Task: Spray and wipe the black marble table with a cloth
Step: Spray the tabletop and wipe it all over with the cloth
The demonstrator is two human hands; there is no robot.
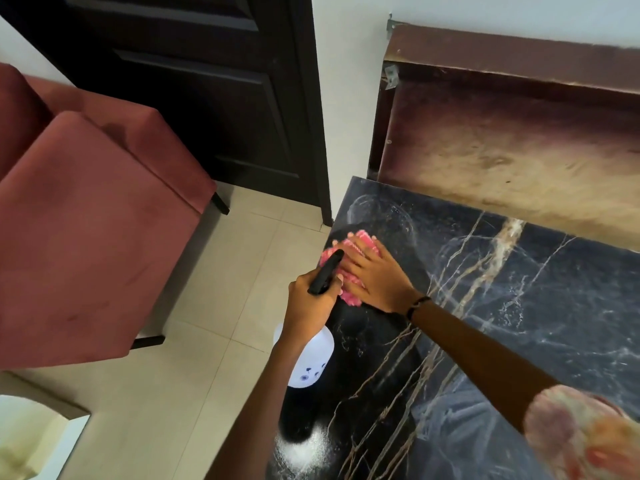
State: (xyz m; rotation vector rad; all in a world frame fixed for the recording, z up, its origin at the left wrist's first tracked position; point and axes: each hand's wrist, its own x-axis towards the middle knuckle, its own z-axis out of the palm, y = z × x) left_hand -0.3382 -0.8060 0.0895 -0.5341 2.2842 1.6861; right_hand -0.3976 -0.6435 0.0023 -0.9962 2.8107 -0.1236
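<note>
Head view, read from the left: a red upholstered chair (86,209) is seen on the tiled floor (194,358), with a dark door (207,81) behind it. Next, the left hand (313,299) is wrapped around the black head of a spray bottle (313,358), the fingers (339,279) curled tight on it, and the white body hangs just beside the worktop's left edge. Immediately to its right, the right hand (372,271) is laid flat on a pink cloth (349,258), its fingers pressed together and extended, so that the cloth is pinned against the black marble worktop (519,306) near the far left corner. Pale arcs, probably wet smears, are visible beyond the cloth. Further right, a worn brown panel (502,140) leans against the wall.

The wiping step appears to be in hand. It would be done well if even pressure were kept through the whole palm, overlapping strokes were carried from the corner towards the near edge, and the smeared arcs were covered. The bottle should be held clear of the cloth's path.
</note>
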